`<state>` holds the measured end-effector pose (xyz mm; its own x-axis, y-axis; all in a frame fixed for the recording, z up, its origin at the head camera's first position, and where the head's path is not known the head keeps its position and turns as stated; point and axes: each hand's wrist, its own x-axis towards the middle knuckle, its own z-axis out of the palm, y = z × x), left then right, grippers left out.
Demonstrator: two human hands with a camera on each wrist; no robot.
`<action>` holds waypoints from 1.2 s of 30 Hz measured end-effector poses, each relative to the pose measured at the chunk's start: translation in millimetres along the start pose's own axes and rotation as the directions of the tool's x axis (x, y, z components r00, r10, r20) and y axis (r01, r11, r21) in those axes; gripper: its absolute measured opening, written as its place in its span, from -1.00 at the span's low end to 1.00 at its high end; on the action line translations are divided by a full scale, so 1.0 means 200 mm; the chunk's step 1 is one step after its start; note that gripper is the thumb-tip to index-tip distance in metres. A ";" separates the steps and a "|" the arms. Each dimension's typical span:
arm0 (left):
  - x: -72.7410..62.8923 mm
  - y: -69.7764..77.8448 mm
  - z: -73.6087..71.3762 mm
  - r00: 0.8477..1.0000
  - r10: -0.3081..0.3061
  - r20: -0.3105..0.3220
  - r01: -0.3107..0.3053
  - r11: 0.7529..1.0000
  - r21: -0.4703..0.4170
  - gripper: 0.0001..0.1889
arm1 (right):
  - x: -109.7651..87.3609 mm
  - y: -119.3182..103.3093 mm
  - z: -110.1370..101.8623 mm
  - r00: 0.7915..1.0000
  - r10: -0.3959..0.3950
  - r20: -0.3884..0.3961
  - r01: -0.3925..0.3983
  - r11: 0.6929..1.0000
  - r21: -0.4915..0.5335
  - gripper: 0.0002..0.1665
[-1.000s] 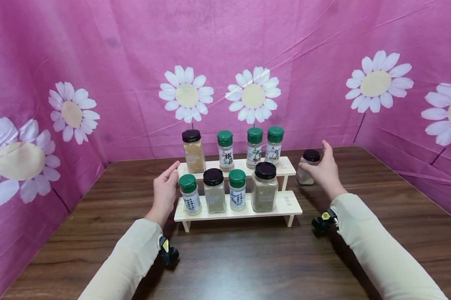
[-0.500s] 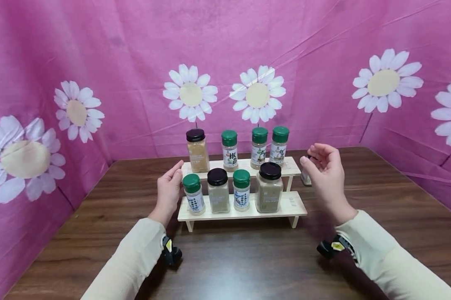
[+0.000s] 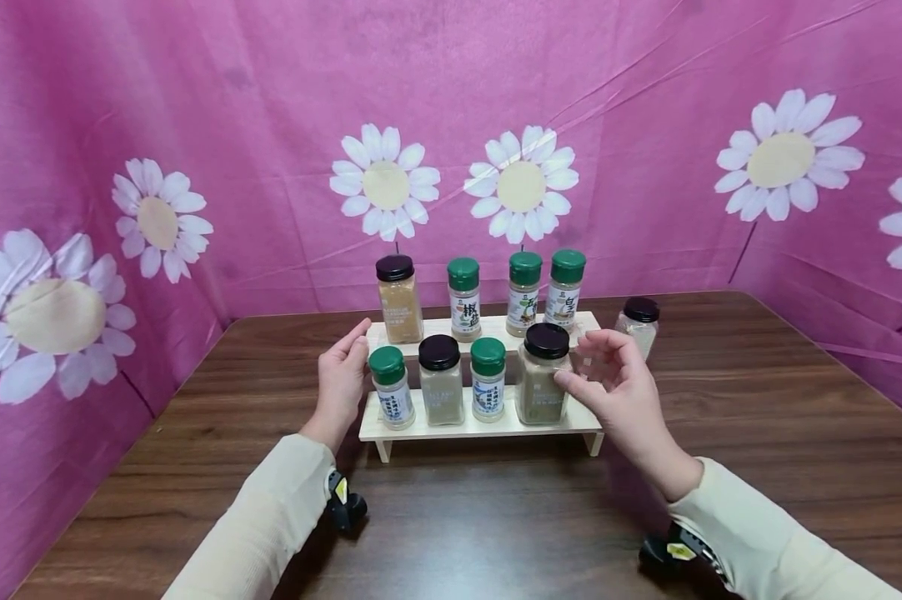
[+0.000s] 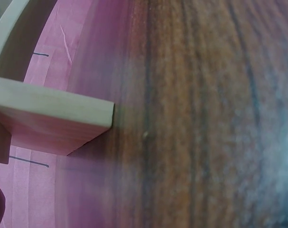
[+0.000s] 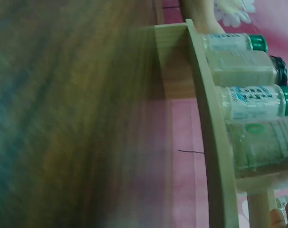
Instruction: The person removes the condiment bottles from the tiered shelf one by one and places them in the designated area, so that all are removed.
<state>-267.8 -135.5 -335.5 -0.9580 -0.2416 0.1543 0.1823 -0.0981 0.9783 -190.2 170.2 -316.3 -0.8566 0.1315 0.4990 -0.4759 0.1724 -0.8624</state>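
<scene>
A two-tier wooden rack [image 3: 466, 431] bears spice jars. My left hand [image 3: 340, 385] is at the rack's left end, index finger extended along the upper shelf's end. My right hand [image 3: 623, 396] is at the rack's right end, fingers bent and spread apart. Its thumb overlaps the right edge of a black-capped square spice jar [image 3: 543, 387] on the lower shelf. That shelf also carries a green-capped shaker [image 3: 393, 400], a black-capped jar [image 3: 442, 392] and another green-capped shaker [image 3: 488, 392]. In the right wrist view, fingertips [image 5: 279, 218] show beyond the jar's lower side.
On the upper shelf stand a black-capped jar of yellowish powder [image 3: 400, 312] and several green-capped shakers [image 3: 466, 308]. Another black-capped jar [image 3: 638, 329] stands on the wooden table [image 3: 466, 533], right of the rack. A pink flowered cloth [image 3: 271, 125] hangs behind and at the sides.
My right hand has left the separate jar on the right and moved left and nearer to the lower shelf's rightmost jar. The left hand keeps its place at the rack's end.
</scene>
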 end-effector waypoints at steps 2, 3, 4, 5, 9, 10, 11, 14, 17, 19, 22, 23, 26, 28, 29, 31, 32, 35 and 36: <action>0.00 0.00 0.00 1.000 0.001 -0.001 -0.001 1.000 -0.002 -0.59 | -0.02 0.01 0.01 1.000 -0.003 0.021 0.004 1.000 -0.017 -0.37; 0.00 0.00 0.00 1.000 0.002 -0.001 -0.002 1.000 -0.004 -0.59 | -0.02 0.01 0.02 0.999 -0.002 0.032 0.003 1.000 -0.027 -0.34; 0.00 0.00 0.00 1.000 0.003 -0.001 -0.003 1.000 -0.010 -0.60 | -0.03 0.01 0.02 0.999 0.001 0.041 0.001 0.999 -0.037 -0.32; 0.00 0.00 0.00 1.000 0.004 0.000 -0.004 1.000 -0.010 -0.60 | -0.04 0.01 0.03 0.999 0.007 0.051 -0.004 0.999 -0.049 -0.29; 0.01 -0.01 0.00 1.000 0.024 0.000 -0.024 1.000 0.016 -0.60 | -0.06 0.02 0.05 0.997 0.047 0.065 -0.042 0.996 -0.078 -0.19; 0.01 -0.02 0.00 1.000 0.031 0.001 -0.031 0.999 0.023 -0.60 | -0.06 0.02 0.06 0.997 0.055 0.063 -0.050 0.995 -0.083 -0.17; 0.01 -0.02 0.00 0.999 0.038 0.001 -0.038 0.999 0.029 -0.60 | -0.07 0.01 0.06 0.996 0.059 0.061 -0.053 0.995 -0.089 -0.15; 0.01 -0.02 0.00 0.999 0.049 0.000 -0.049 0.998 0.034 -0.60 | -0.08 0.01 0.08 0.998 0.050 0.047 -0.043 0.990 -0.132 -0.10; 0.02 -0.02 -0.01 0.999 0.049 0.004 -0.049 0.998 0.035 -0.60 | -0.08 0.02 0.10 0.999 0.029 0.039 -0.021 0.981 -0.190 -0.03; 0.02 -0.02 -0.01 0.999 0.047 0.002 -0.048 0.998 0.037 -0.60 | -0.08 0.02 0.11 0.999 0.023 0.030 -0.016 0.973 -0.230 0.00; 0.01 -0.02 -0.01 0.999 0.042 0.007 -0.042 0.999 0.035 -0.60 | -0.08 0.02 0.13 1.000 0.026 0.016 -0.021 0.964 -0.265 0.02; 0.01 -0.02 -0.01 0.999 0.035 0.007 -0.035 0.999 0.032 -0.60 | -0.09 0.02 0.14 0.999 0.034 0.011 -0.030 0.961 -0.274 0.03; 0.00 -0.02 -0.02 1.000 0.026 0.008 -0.026 0.999 0.037 -0.59 | -0.10 0.03 0.17 0.998 0.069 0.004 -0.065 0.961 -0.267 0.06; 0.00 -0.02 -0.03 1.000 0.027 -0.003 -0.027 0.999 0.038 -0.60 | -0.11 0.04 0.19 0.996 0.094 0.008 -0.089 0.963 -0.256 0.09; 0.00 -0.02 -0.04 1.000 0.031 -0.007 -0.030 0.999 0.038 -0.60 | -0.11 0.04 0.20 0.995 0.100 0.010 -0.094 0.963 -0.252 0.11; 0.00 -0.01 -0.04 0.999 0.037 -0.006 -0.037 0.999 0.031 -0.60 | -0.11 0.05 0.21 0.995 0.099 0.009 -0.094 0.965 -0.245 0.13; 0.00 -0.01 -0.03 0.999 0.040 -0.002 -0.040 0.999 0.026 -0.60 | -0.10 0.05 0.21 0.995 0.095 0.006 -0.091 0.965 -0.246 0.15; 0.01 -0.01 -0.02 0.999 0.033 0.013 -0.033 0.999 -0.003 -0.59 | -0.10 0.05 0.21 0.996 0.084 -0.015 -0.085 0.962 -0.261 0.17; 0.01 -0.02 -0.01 0.999 0.030 0.015 -0.030 0.999 -0.013 -0.59 | -0.10 0.05 0.21 0.997 0.081 -0.021 -0.083 0.961 -0.264 0.17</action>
<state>-269.6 -138.3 -338.6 -0.9555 -0.2295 0.1856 0.2136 -0.1039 0.9714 -185.3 127.4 -338.5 -0.8878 0.1656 0.4295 -0.3331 0.4127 -0.8478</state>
